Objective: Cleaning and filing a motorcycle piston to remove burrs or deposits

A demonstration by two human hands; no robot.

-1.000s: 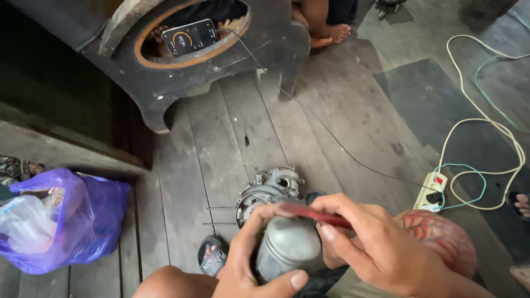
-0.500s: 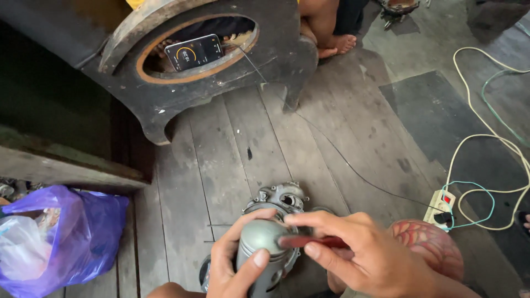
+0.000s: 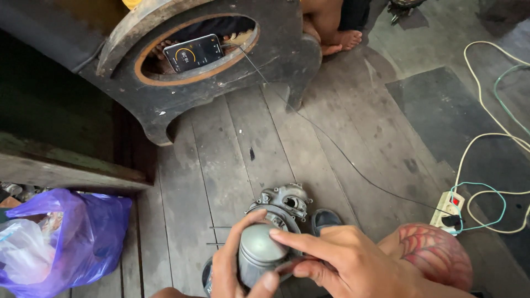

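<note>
My left hand point(image 3: 227, 267) grips a grey metal cylinder with a domed top, like a piston point(image 3: 258, 251), upright at the bottom centre. Over it lies my right hand point(image 3: 345, 264), index finger laid across the dome. Thumb and fingers pinch a thin reddish tool point(image 3: 288, 268) against the cylinder's lower right side. Just behind the cylinder, a grey metal engine part point(image 3: 284, 197) with a round ring sits on the wooden plank floor point(image 3: 221, 149).
A black speaker box point(image 3: 265, 60) with a round hole holds a lit phone point(image 3: 193, 53). Another person's foot point(image 3: 343, 38) rests beyond it. A purple plastic bag point(image 3: 77, 237) lies left; a power strip point(image 3: 450, 205) with cables is right. My tattooed knee point(image 3: 436, 255) is at lower right.
My right hand has lowered the reddish tool from the cylinder's top to its side, and the index finger now lies over the dome. The view has tilted down slightly.
</note>
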